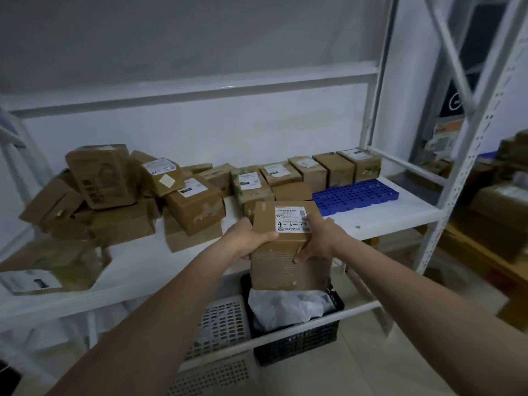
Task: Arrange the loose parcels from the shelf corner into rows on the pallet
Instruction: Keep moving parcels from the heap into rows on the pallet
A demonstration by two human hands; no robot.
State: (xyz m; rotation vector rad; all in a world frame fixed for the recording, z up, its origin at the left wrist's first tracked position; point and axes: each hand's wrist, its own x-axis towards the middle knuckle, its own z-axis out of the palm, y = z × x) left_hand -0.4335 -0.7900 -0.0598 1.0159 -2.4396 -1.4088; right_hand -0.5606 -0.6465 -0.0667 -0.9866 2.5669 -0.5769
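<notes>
Brown cardboard box (288,247) being held up in front of the white shelf (400,212), out past its front edge and above the baskets below. Left hand (251,238) gripping the box's left side, thumb lying over the top edge, fingers wrapping underneath. Right hand (317,238) clamping the right side, thumb pressing on the near face, fingers curling over the top beside the white label (292,220) showing handwritten "4-3-2" and a further digit partly hidden.

Lying at the shelf's right end, a blue pallet (357,195) with a grid of holes, its front part showing bare. Standing along its back, a row of boxes (323,167) touching side by side, most carrying white labels. Sitting just ahead of that row at the left, two more boxes (271,190), directly behind the held one.

Piling up in the left corner of the shelf, a loose heap of boxes (114,192), leaning and tilting on one another. Resting apart at the near left edge, a flatter parcel (54,267) with a white label.

Standing under the shelf, a white basket (220,324) and a black basket (297,338) holding crumpled white plastic (288,307).
</notes>
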